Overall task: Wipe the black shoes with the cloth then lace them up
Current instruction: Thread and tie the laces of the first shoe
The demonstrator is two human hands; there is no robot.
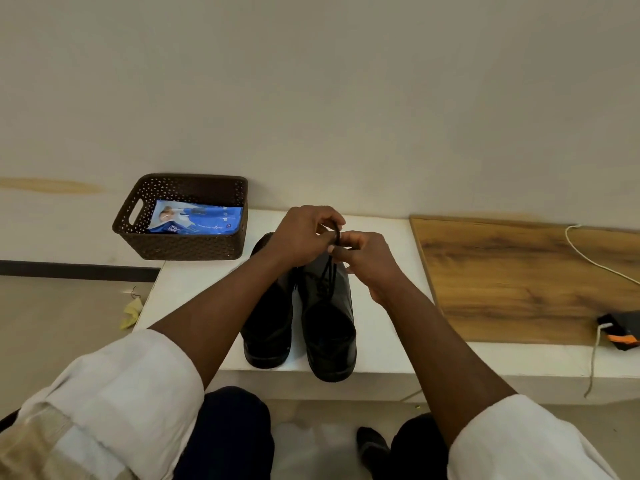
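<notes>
A: Status on shoes?
B: Both black shoes (298,327) side by side on white bench (388,327). Left hand (301,237) and right hand (367,265) pinching black lace (329,271) above right-side shoe.
A: Cloth?
B: Can't tell.

— Left of the shoes (301,317)? Bare white bench (194,289), blocked only at the back by the brown basket (183,244).
— And right? Open strip, then the wooden board (519,271); white cable (588,258) and a black-and-orange device (620,329) along its far edge.
</notes>
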